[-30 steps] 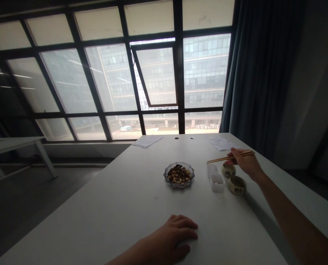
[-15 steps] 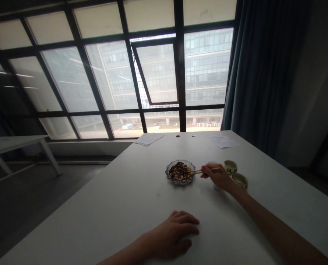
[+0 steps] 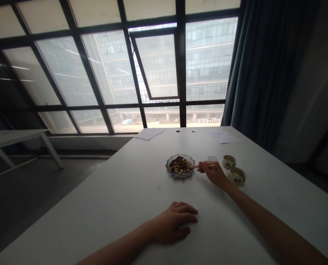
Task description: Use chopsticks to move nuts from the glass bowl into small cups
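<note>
Chopsticks (image 3: 205,166) pinched in the right hand (image 3: 212,174) reach over a glass dish of nuts (image 3: 179,166); left hand (image 3: 175,223) lies open.

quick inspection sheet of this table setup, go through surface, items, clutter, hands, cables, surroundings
surface: white table, running towards the window
items: glass dish of nuts; wooden chopsticks, tips over the nuts
clutter: paper sheets at the far end; two small ceramic bowls and a small white container right of the dish
hands: right hand holds the chopsticks; left hand rests flat on the table
cables: nothing seen
surroundings: large window, dark curtain, second white table to the left
</note>
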Tool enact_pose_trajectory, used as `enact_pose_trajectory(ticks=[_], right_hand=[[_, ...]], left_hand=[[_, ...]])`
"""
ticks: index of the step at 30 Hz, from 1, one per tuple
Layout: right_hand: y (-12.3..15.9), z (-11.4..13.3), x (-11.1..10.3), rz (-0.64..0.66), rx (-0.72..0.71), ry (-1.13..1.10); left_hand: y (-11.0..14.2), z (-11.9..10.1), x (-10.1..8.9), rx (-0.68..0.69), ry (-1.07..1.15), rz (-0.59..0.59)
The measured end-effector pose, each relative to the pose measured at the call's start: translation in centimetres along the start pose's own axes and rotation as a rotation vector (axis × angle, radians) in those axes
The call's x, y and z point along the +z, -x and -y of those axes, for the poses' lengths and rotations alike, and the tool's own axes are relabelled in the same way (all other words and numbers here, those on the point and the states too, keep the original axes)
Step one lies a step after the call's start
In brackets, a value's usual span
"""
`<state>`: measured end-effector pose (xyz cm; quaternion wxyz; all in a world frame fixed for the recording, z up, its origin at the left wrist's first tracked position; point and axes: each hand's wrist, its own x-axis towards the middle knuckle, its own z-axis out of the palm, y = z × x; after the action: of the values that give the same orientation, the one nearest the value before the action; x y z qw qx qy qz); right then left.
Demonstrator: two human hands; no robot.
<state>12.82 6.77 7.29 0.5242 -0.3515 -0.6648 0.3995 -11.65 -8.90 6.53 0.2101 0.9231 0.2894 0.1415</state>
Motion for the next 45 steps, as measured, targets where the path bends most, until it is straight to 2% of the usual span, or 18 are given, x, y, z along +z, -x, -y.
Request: enact_pose_trajectory(ticks=[4,8,14,17,20,23,28,33,36,40,43,45], right_hand=[[-0.1,0.6,0.0,-0.096,0.026,-0.035],[-0.7,2.3,-1.2,-0.159,0.064,-0.05],[-1.9,5.9,-5.5,-0.333,0.047,-0.081],[-2.3,7.4,-8.0,-0.432,0.088,-0.077],[-2.5,7.9,-10.3,-0.49,0.139,-0.059],[-2.6,7.6,-11.7,-0.512,0.164,-0.042],[-2.9,6.8,-11.7,-0.497,0.198,-0.001],[-3.0,5.9,-11.5,-0.41,0.258,0.03],[-3.0,5.8,-11.6,-0.389,0.237,0.023],[-2.8,6.7,-11.4,-0.45,0.22,0.033],[-2.7,7.4,-10.5,-0.478,0.135,0.023],[-2.5,7.6,-9.5,-0.451,0.072,0.0]], left_hand=[[0.0,0.1,0.0,0.006,0.005,0.003],[0.0,0.2,0.0,0.013,0.013,0.0],[0.1,0.2,0.0,0.014,0.016,0.0],[0.1,0.2,0.0,0.006,0.02,0.001],[0.1,0.2,0.1,0.007,0.018,0.001],[0.1,0.2,0.1,0.012,0.016,-0.006],[0.1,0.2,0.1,0.009,0.013,-0.002],[0.0,0.2,0.0,0.009,0.008,0.003],[0.0,0.1,0.0,0.012,0.014,0.008],[0.0,0.1,-0.1,0.017,0.016,0.007],[0.0,0.1,-0.1,0.015,0.013,0.009],[0.0,0.1,0.0,0.014,0.009,0.01]])
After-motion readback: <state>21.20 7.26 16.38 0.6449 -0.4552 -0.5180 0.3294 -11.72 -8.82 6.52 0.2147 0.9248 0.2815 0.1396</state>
